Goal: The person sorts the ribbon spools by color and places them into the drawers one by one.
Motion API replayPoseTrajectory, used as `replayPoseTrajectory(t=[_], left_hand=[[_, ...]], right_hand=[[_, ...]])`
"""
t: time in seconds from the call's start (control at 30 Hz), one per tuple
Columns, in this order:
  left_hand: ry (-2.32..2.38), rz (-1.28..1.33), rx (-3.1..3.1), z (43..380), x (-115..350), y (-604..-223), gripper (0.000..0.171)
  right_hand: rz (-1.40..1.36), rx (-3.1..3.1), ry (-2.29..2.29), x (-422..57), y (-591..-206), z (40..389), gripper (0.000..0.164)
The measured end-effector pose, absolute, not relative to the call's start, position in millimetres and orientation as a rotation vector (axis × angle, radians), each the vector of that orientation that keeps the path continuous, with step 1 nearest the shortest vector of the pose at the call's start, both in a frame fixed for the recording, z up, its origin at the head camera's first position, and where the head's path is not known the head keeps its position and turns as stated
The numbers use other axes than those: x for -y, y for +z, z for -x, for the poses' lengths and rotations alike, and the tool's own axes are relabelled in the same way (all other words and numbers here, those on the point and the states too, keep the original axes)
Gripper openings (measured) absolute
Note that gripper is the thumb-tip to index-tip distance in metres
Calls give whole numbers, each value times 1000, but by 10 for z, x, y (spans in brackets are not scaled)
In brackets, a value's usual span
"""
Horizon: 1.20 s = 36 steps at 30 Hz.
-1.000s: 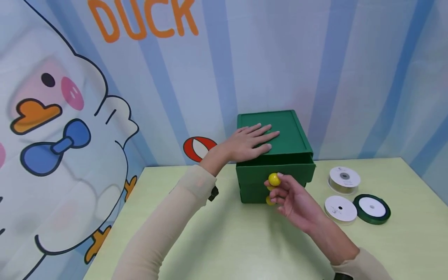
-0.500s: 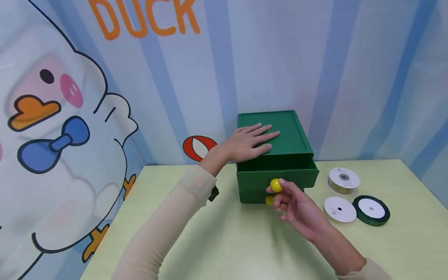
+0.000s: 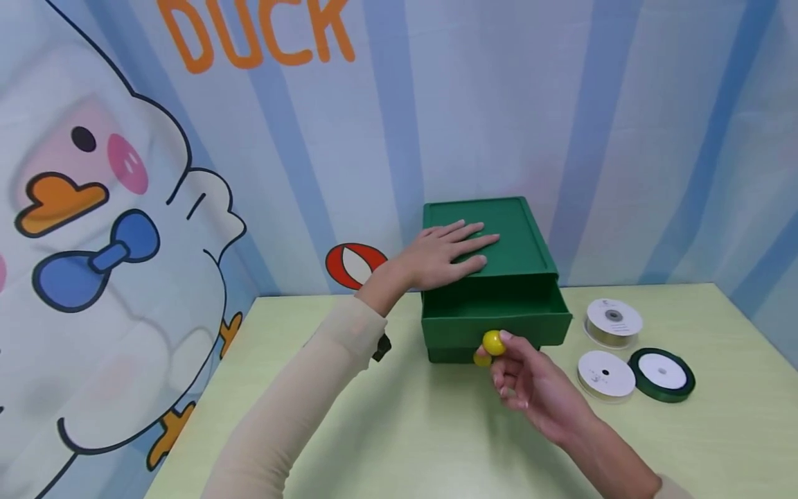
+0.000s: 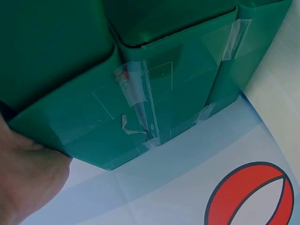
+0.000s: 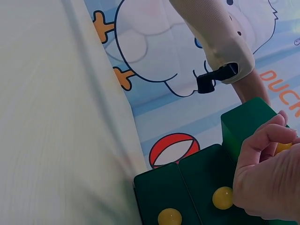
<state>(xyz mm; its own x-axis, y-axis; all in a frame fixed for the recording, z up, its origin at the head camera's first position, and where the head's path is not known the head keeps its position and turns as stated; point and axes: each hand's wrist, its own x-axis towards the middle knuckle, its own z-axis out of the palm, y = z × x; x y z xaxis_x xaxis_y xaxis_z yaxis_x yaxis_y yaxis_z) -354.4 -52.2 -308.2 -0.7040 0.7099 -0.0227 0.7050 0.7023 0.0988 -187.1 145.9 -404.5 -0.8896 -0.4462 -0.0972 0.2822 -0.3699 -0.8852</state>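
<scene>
A green drawer box (image 3: 499,239) stands at the back of the pale green table (image 3: 399,430). My left hand (image 3: 450,253) lies flat on its lid, fingers straight; the left wrist view shows the palm (image 4: 28,180) against the box's taped rear corner (image 4: 140,101). My right hand (image 3: 499,348) pinches the yellow knob (image 3: 492,340) of the top drawer (image 3: 499,322), which stands partly drawn out and looks empty. Another yellow knob (image 3: 481,360) shows just below. In the right wrist view my curled fingers (image 5: 265,140) cover the held knob (image 5: 283,147), beside two free knobs (image 5: 223,198) (image 5: 169,217).
Three ribbon spools lie right of the box: a white-and-gold one (image 3: 614,321), a white one (image 3: 606,374) and a dark green one (image 3: 662,372). A cartoon duck backdrop (image 3: 125,229) walls the table at the back and left.
The top drawer has slid out toward me, with my right hand drawing back on its yellow knob. My left hand has stayed flat on the lid.
</scene>
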Motion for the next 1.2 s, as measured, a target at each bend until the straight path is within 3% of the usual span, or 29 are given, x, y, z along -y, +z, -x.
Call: replayPoseTrajectory(t=[1.2], left_hand=[[113,-1159,-2853,3537,505,-3070,60]], right_hand=[[191,-1568,-2212,-1456,-4177,1548,42]])
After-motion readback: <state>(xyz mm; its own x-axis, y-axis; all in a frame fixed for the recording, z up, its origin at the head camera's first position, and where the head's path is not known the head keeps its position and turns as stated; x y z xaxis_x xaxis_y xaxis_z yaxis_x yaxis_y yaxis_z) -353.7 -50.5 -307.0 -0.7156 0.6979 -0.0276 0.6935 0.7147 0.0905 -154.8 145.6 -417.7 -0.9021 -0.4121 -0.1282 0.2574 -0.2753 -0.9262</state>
